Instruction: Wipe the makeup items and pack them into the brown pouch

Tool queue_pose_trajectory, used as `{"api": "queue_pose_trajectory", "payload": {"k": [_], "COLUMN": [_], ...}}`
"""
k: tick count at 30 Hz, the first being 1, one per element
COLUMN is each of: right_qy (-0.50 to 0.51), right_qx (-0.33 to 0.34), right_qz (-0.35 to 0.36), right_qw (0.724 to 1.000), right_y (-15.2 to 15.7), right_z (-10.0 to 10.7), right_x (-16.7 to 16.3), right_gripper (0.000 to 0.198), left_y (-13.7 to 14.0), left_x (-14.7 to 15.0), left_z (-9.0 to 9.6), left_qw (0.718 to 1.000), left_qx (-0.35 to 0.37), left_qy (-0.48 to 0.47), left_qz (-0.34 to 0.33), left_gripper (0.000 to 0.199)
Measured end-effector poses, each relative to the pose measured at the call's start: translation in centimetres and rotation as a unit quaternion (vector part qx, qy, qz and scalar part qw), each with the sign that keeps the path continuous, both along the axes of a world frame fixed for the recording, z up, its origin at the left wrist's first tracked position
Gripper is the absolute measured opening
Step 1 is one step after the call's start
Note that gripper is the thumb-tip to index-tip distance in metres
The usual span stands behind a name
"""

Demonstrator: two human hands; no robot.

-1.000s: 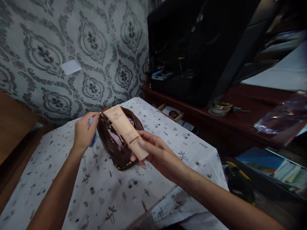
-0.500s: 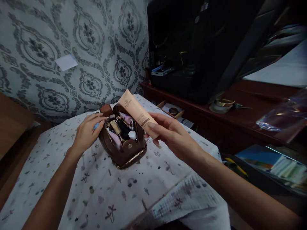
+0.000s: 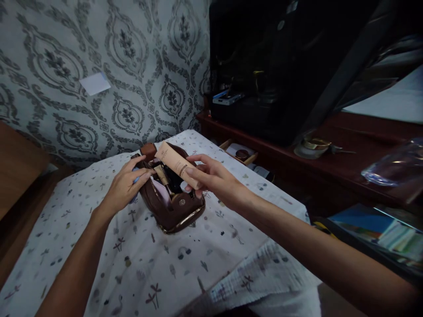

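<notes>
A brown cosmetic bag (image 3: 190, 210) lies unzipped on the patterned cloth, filled with small make-up items. My right hand (image 3: 213, 178) pinches a peach squeeze tube (image 3: 175, 163) between thumb and fingers, tilted over the bag's opening. At the bag's left rim, my left hand (image 3: 127, 182) is closed on the edge. A small blue item (image 3: 136, 179) shows between its thumb and fingers; whether it is gripped I cannot tell. Inside the bag are a beige tube (image 3: 161, 174), a lilac flat piece (image 3: 160, 190) and a white-capped jar (image 3: 185, 186), partly hidden by the right hand.
A white cloth (image 3: 172, 264) with small printed motifs covers the surface. At the right stand a large black screen (image 3: 264, 66) and a dark red desk (image 3: 350, 149) with a gold roll of tape (image 3: 315, 144). A small open drawer (image 3: 243, 154) juts out beyond the bag.
My right hand has moved the tube left and down, from beside the bag to over its opening. My left hand's fingers reach further over the rim. The view has shifted slightly.
</notes>
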State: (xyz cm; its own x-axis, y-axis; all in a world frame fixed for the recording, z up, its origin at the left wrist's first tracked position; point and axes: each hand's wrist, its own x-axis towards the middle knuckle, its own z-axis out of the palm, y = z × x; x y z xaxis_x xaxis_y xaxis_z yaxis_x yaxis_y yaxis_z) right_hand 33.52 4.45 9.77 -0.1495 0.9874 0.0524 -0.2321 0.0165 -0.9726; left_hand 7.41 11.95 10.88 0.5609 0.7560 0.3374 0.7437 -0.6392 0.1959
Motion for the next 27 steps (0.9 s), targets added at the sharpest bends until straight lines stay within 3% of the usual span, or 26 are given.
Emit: {"api": "queue_pose_trajectory", "payload": {"k": [7,13,16,19,24,27], "right_qy": [-0.008,-0.042,-0.109,-0.177,-0.354,-0.375], "right_qx": [-0.041,-0.098,-0.102,-0.098,-0.037,-0.030], "right_qz": [0.030,0.022,0.023,0.031,0.019,0.032], "right_qw": [0.999,0.994,0.989,0.979,0.934,0.926], "right_y": [1.4,2.8,3.7,4.7,5.5,5.3], "right_z": [1.9,2.0,1.5,1.0,1.0,1.6], "right_x": [-2.2,-4.3,-5.1,-5.6,-5.9,-5.9], "right_gripper": [0.039,0.026,0.014,0.017,0.021,0.017], "left_y": [0.2,0.0,0.1,0.2,0.3,0.3], "left_x": [-0.1,0.1,0.0,0.0,0.1,0.1], "left_z": [-0.4,-0.5,-0.7,-0.8,-1.0,-1.0], "left_qw": [0.999,0.999,0.999,0.999,0.998,0.998], "left_qx": [0.002,0.011,0.011,0.017,0.019,0.015], "left_qy": [-0.030,-0.039,-0.039,-0.045,-0.056,-0.061], "left_qz": [-0.014,-0.013,-0.007,-0.007,-0.014,-0.013], "left_gripper": [0.052,0.051,0.050,0.048,0.047,0.046]}}
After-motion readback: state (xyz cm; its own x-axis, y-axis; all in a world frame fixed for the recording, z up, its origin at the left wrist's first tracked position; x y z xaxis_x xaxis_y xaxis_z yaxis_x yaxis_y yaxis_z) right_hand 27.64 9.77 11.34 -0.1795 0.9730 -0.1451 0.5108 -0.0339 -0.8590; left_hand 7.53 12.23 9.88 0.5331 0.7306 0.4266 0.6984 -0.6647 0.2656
